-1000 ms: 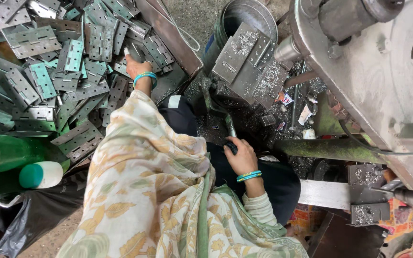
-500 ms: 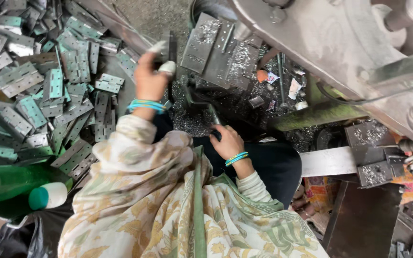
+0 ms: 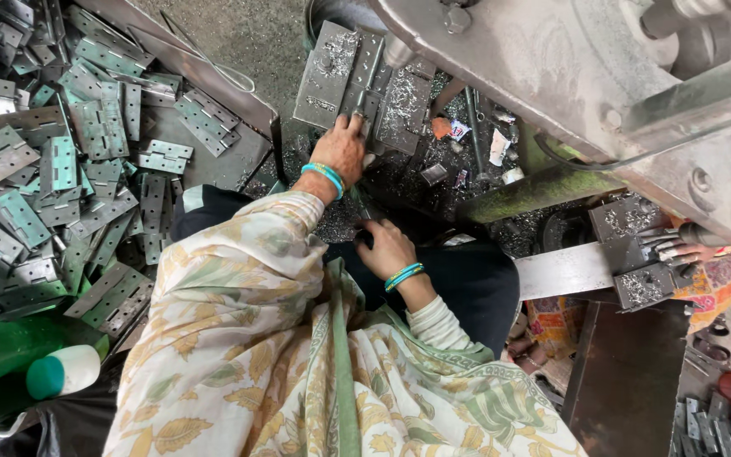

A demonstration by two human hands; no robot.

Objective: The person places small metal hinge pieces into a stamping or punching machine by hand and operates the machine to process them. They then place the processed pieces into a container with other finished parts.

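We see the left hand [image 3: 344,148] stretched forward to the metal block [image 3: 365,80] under the big grey machine [image 3: 585,76]. Its fingers lie on the lower edge of the block, where a small piece seems to sit beneath them; we cannot tell whether the grip is clenched on that piece or only pressing it. The block is dusted with bright metal shavings.

The right hand [image 3: 387,250] is drawn back close to the body, just above the dark lap. Its fingers curl around something small and dark, too hidden for us to name, so we cannot tell what its grip holds. Both wrists carry turquoise bangles [image 3: 325,176].

To the left a heap of hinges [image 3: 52,169], grey and greenish, spreads over the floor and onto a flat metal sheet [image 3: 213,156]. A green bottle [image 3: 19,368] with a white cap lies at the lower left. At the right a metal bar [image 3: 564,271] sticks out beside the machine.
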